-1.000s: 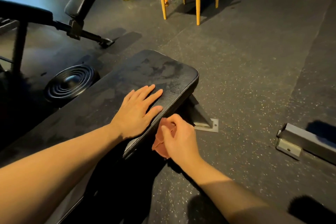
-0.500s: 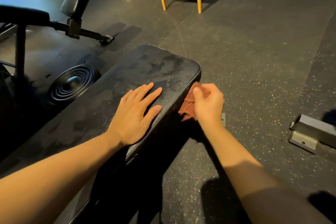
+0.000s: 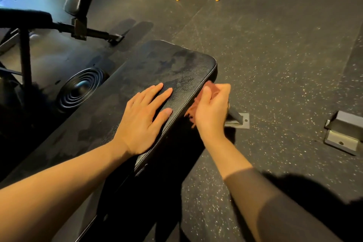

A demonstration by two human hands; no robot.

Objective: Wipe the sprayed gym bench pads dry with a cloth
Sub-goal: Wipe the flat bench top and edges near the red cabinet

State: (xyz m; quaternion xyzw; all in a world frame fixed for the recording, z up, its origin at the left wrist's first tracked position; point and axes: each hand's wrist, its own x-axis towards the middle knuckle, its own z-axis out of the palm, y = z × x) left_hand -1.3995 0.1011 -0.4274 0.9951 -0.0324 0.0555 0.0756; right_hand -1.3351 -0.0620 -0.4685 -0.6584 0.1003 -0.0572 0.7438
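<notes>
The right hand (image 3: 211, 113) is gripping the red cloth (image 3: 213, 87) with curled fingers against the right side edge of the bench pad (image 3: 176, 68); the pad is stretching away, lengthwise, past the fingers. The left hand (image 3: 141, 122) is lying flat, fingers straight, on top of the pad, while shadow is hiding the pad's side.

Dim room with warm light.
Dark shadow lies below the right hand (image 3: 211, 112); the cloth (image 3: 213, 87) it holds looks blurry.
</notes>
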